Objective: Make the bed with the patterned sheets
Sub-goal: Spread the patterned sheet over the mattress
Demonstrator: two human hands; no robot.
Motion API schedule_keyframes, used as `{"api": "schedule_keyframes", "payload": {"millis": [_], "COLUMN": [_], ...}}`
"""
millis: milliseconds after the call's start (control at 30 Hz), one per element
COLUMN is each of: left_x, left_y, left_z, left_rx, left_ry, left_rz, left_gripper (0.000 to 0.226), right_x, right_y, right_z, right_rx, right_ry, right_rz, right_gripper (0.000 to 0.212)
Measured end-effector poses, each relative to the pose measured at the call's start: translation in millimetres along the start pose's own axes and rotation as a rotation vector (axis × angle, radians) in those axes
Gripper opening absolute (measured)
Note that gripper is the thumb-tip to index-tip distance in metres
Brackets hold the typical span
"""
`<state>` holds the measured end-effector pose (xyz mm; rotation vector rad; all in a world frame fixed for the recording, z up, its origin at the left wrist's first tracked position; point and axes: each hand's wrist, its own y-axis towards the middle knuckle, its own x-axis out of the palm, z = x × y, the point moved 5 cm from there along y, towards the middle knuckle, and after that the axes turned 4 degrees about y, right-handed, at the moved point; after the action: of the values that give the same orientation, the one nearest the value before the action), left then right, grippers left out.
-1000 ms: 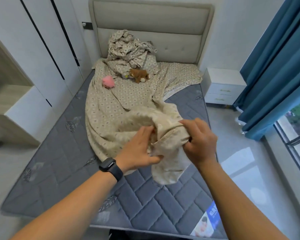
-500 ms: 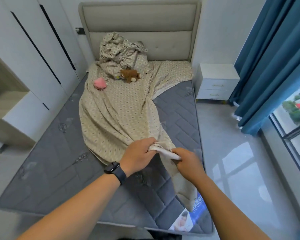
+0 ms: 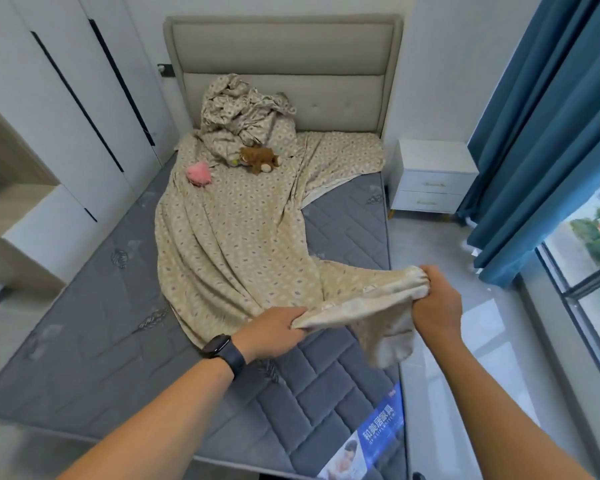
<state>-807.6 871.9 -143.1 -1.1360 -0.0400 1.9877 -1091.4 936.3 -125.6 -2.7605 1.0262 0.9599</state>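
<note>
Head view: both hands grip the patterned sheet (image 3: 236, 244) edge, stretched between them. Left hand (image 3: 271, 332) is over the mattress (image 3: 84, 341); right hand (image 3: 435, 301) past its side.

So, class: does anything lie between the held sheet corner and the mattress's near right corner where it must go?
Nothing visible: both hands grip the patterned sheet, and only bare mattress lies toward that corner.

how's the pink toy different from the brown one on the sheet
The pink toy is a rounded, plain pink lump; the brown toy is a sprawled plush animal with pale paws. The pink toy lies near the sheet's left edge, the brown toy against the crumpled bedding pile. Both rest untouched on the patterned sheet.
</note>
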Motion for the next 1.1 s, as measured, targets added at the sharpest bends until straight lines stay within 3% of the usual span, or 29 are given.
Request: {"api": "schedule_keyframes", "payload": {"millis": [100,200,267,333,400,500,600,667,733,800,900,1033,1100], "left_x": [1,-5,2,8,32,94,127,139,141,139,139,165,185], "left_y": [7,13,27,58,90,123,142,146,142,136,128,105,96], "left_z": [14,30,59,93,125,157,166,171,179,187,193,217,224], "left_rx": [-0.073,-0.185,-0.277,-0.323,-0.369,-0.536,-0.540,-0.493,-0.429,-0.340,-0.287,-0.229,-0.223], "left_ry": [0.097,0.063,-0.067,-0.118,-0.148,-0.221,0.002,0.011,-0.116,-0.229,-0.300,-0.339,-0.319], "left_rz": [-0.185,-0.257,-0.125,0.147,0.162,-0.058,-0.148,-0.148,-0.059,-0.002,0.062,0.093,0.063], "left_gripper": [0.008,0.024,0.034,0.028,0.034,0.054,0.038,0.020,0.034,0.021,0.029,0.022,0.022], "right_x": [-4,-10,-25,-41,-50,-67,-86,-93,-98,-104,-123,-129,-114], "right_y": [14,12,6,-3,-14,-32,-38,-39,-41,-40,-22,14,32], "right_z": [-14,-13,4,15,14,23,39,48,63,90,143,199,205], "right_rx": [-0.162,-0.273,-0.350,-0.472,-0.583,-0.720,-0.792,-0.796,-0.718,-0.550,-0.204,0.294,0.498], "right_ry": [0.181,0.260,0.127,0.008,-0.016,-0.151,-0.247,-0.264,-0.254,-0.245,-0.217,0.018,0.130], "right_rz": [-0.140,-0.441,-0.707,-0.866,-0.933,-1.049,-1.103,-1.096,-1.118,-1.178,-1.192,-0.886,-0.819], "right_gripper": [0.030,0.031,0.027,0.009,0.011,0.013,0.020,0.022,0.022,0.027,0.042,0.041,0.043]}}
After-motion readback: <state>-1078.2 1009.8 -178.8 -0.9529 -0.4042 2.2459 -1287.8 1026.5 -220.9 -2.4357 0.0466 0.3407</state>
